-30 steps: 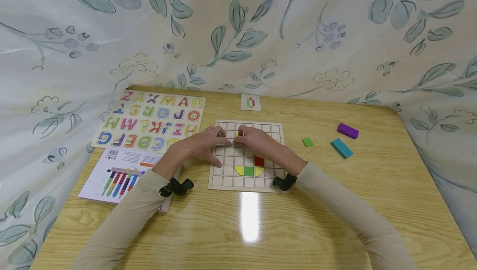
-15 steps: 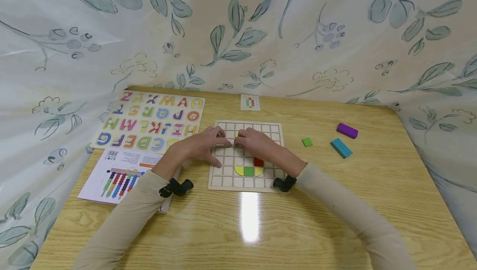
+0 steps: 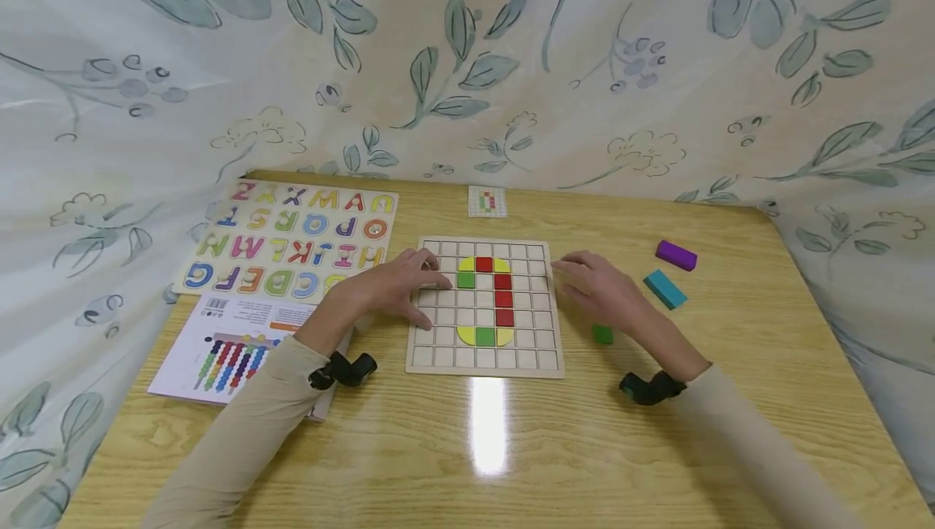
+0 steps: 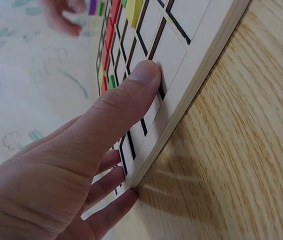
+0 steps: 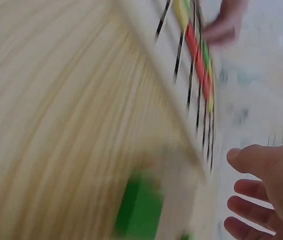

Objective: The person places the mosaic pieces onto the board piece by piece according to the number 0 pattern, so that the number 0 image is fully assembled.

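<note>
The wooden grid board (image 3: 438, 359) lies flat on the table, with red, green and yellow tiles in a partial ring. A green square tile (image 3: 466, 279) sits at the ring's upper left. My left hand (image 3: 398, 286) rests on the board's left side. In the left wrist view its thumb (image 4: 131, 92) lies on top of the grid and its other fingers are by the edge. To the right of the board, my right hand (image 3: 602, 290) is in the air, fingers parted and holding nothing. Below it lies a green block (image 3: 602, 334), blurred in the right wrist view.
A small pattern card (image 3: 487, 201) lies behind the board. Left are an alphabet puzzle (image 3: 292, 237) and a printed box or booklet (image 3: 212, 342). Teal (image 3: 665, 290) and purple (image 3: 676, 255) blocks lie at right. A patterned cloth (image 3: 438, 66) hangs behind the table.
My right hand has left the board and moved right, uncovering the ring's upper tiles and the green block. It now covers the spot of the small green tile. My left hand stays put.
</note>
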Available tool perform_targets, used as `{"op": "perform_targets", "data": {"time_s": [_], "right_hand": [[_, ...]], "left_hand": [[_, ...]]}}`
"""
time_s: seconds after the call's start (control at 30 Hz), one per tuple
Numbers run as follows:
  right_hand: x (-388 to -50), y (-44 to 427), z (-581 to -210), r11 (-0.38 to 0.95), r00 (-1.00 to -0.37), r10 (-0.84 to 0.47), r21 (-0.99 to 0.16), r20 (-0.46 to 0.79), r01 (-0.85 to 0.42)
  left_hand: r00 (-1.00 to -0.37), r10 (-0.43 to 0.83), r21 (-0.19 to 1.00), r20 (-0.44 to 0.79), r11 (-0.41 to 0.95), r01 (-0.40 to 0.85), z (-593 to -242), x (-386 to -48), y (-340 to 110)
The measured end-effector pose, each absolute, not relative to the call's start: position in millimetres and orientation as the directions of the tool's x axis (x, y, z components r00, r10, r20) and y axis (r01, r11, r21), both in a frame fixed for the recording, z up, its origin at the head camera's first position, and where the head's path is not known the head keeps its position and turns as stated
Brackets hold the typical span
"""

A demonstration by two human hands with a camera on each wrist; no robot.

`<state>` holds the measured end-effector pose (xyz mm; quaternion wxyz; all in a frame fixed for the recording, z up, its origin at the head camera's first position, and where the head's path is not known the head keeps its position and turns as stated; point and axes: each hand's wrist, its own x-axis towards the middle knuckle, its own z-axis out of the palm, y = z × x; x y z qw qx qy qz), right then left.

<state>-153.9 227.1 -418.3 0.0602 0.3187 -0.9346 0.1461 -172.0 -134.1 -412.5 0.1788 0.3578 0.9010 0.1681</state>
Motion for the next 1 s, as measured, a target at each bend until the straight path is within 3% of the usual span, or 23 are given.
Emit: {"op": "perform_targets", "data": {"time_s": [0.3, 1.0], "right_hand": [[-148.2, 285.3, -428.5, 0.779, -0.813, -0.522, -0.244, 0.258, -0.578], [-155.0, 297.9, -424.5, 0.815, -0.846, -0.512, -0.226, 0.151, -0.534]], "left_hand": [[-0.679, 0.707, 0.43, -0.197, 0.685, 0.588, -413.3, -171.9, -133.9], [-0.681, 0.698, 0.433, -0.22, 0.696, 0.573, -411.0, -172.0, -133.2]]}}
